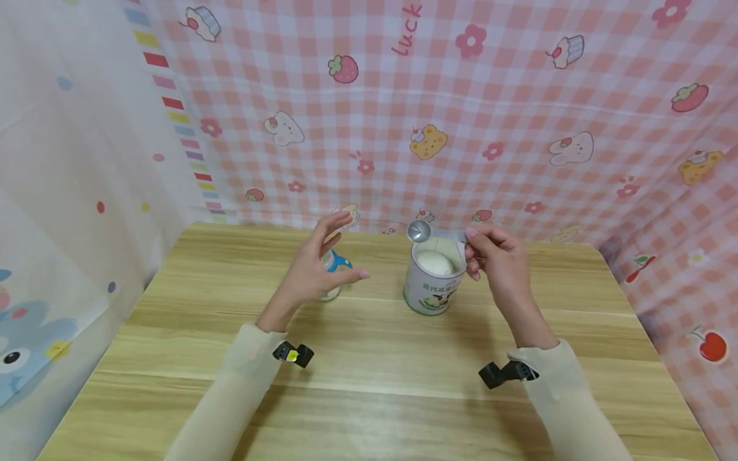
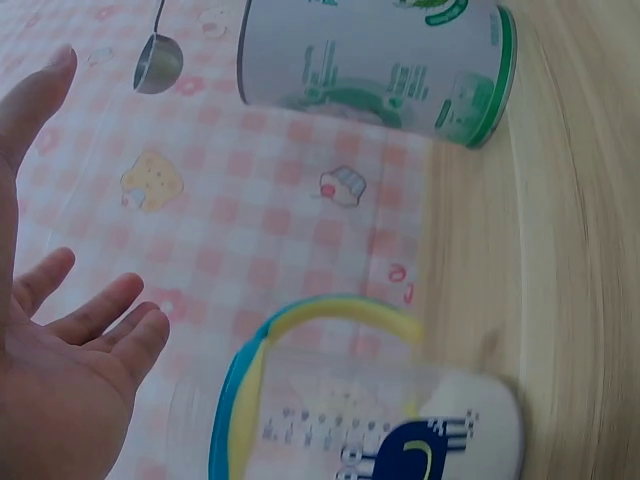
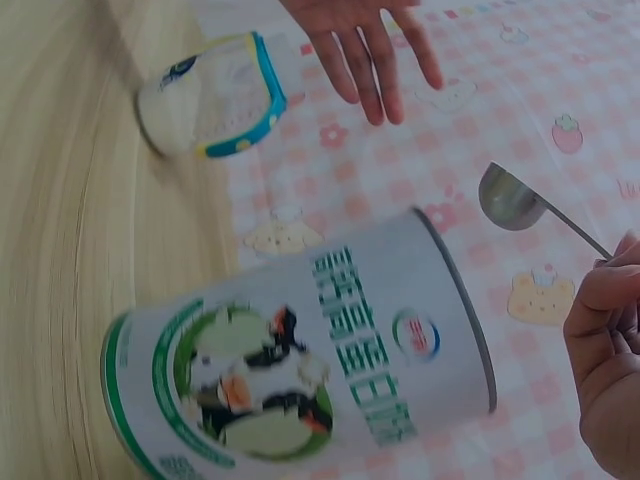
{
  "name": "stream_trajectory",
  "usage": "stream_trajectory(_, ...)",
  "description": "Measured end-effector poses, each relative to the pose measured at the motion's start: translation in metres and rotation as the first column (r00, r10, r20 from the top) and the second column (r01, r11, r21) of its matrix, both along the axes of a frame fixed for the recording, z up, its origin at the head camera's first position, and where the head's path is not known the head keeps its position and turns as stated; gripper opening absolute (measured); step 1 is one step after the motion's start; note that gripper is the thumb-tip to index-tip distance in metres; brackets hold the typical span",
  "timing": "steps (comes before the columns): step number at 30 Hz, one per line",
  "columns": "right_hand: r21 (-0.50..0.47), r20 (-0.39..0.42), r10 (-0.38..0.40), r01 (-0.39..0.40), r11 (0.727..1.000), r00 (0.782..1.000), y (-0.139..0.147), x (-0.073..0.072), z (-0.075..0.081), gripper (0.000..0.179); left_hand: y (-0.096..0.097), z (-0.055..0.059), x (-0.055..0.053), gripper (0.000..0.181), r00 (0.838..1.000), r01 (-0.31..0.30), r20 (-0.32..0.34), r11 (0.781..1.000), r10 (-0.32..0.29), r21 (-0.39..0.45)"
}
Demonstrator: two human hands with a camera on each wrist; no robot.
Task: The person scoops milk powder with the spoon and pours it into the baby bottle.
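Observation:
My right hand (image 1: 500, 259) pinches the handle of a metal measuring spoon (image 1: 419, 231) above the rim of a white and green milk powder tin (image 1: 432, 291). The spoon's bowl (image 3: 512, 198) hangs to the left of the hand, over the tin's far side. The tin is uncapped, with pale powder (image 1: 435, 262) inside. My left hand (image 1: 308, 272) is held with fingers spread, holding nothing. Behind it and partly hidden stands a clear baby bottle (image 2: 330, 410) with blue and yellow handles and white at its bottom. Whether the hand touches the bottle I cannot tell.
The wooden table (image 1: 369, 397) carries the tin and the bottle near its back edge. A pink checked curtain (image 1: 375, 115) hangs right behind them, with a white printed cloth (image 1: 86, 160) at the left side. Each wrist wears a small black camera (image 1: 507, 372).

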State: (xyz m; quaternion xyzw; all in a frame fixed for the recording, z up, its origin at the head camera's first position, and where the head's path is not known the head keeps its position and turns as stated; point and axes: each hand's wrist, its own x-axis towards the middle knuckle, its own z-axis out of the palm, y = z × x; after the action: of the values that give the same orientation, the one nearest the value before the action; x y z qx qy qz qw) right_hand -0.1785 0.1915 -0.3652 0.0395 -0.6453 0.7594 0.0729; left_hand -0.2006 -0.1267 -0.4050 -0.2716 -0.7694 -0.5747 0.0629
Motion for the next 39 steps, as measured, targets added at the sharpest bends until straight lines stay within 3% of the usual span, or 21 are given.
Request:
stream_trajectory(13, 0.113, -0.005, -0.067, 0.067, 0.991, 0.998, 0.021, 0.000, -0.010, 0.028, 0.032, -0.006, -0.002, 0.096, 0.997, 0.046, 0.067, 0.999, -0.045, -0.013)
stream_trajectory(19, 0.239, -0.017, -0.114, 0.114, 0.964, 0.993, 0.023, -0.004, -0.017, 0.029, 0.044, -0.012, -0.003, 0.095, 0.994, 0.061, 0.095, 0.998, -0.058, -0.027)
stream_trajectory(24, 0.376, -0.043, -0.116, 0.124, 0.918, 0.992, 0.024, -0.006, -0.021, 0.027, 0.053, -0.021, -0.006, 0.097, 0.991, 0.089, 0.105, 0.996, -0.086, -0.023)
stream_trajectory(29, 0.485, -0.102, -0.093, 0.131, 0.864, 0.990, 0.024, -0.006, -0.023, 0.027, 0.064, -0.031, -0.007, 0.099, 0.985, 0.079, 0.154, 0.996, -0.073, -0.034)
stream_trajectory(33, 0.581, -0.196, -0.091, 0.190, 0.792, 0.976, 0.023, -0.007, -0.026, 0.023, 0.072, -0.039, -0.008, 0.100, 0.981, 0.078, 0.180, 0.996, -0.068, -0.046)
stream_trajectory(39, 0.692, -0.373, -0.048, 0.312, 0.651, 0.927, 0.019, -0.009, -0.029, 0.018, 0.085, -0.049, -0.013, 0.103, 0.976, 0.091, 0.205, 0.993, -0.074, -0.070)
